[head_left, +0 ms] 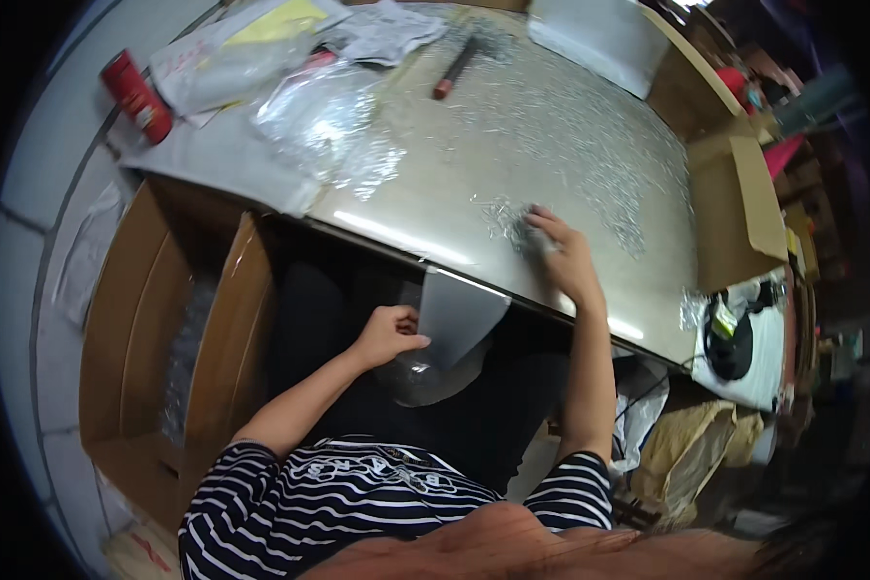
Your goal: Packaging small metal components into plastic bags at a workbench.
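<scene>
My right hand is cupped on the tabletop, fingers reaching out to the left. Its fingers are at a small heap of thin, shiny pieces, which look like small wire or metal parts; motion blurs what lies under the palm. Below the table's front edge, my left hand is closed, thumb and fingers pinching the side of a clear plastic bag above my lap. A grey translucent sheet hangs from the edge beside the left thumb, its lower end over the bag.
More shiny pieces spread across the table. A dark rod with a red end lies farther back. Plastic bags, papers and a red can are at left. Cardboard boxes stand at left and right.
</scene>
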{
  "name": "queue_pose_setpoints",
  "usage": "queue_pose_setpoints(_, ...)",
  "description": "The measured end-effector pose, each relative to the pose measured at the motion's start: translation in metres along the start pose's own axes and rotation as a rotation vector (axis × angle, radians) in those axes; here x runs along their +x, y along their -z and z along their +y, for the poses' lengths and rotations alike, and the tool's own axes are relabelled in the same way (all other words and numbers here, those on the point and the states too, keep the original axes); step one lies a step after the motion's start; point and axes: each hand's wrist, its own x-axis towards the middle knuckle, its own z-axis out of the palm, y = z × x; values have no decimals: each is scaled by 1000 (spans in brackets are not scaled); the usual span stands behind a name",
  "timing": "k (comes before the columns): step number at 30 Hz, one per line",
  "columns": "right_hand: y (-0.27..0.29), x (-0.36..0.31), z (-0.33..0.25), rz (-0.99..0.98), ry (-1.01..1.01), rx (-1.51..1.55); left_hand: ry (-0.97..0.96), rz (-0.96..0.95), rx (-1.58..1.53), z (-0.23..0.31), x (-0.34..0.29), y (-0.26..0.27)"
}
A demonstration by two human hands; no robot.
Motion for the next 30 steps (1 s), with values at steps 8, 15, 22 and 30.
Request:
queue_pose_setpoints(8, -68, -17, -80, 105, 86, -133, 171, -147, -917, -7, -13, -36)
queue_pose_setpoints(15, -42, -100, -131, 249, -44, 172, 383, -341, -853, -73, -3, 13)
queue_pose_setpoints(22, -57, -165, -131, 226, -155, 310, 187, -547, -985, -36, -24, -29)
queue_pose_setpoints(30, -103, -164, -130, -203, -38, 209, 227, -335, -675, -28, -38, -27)
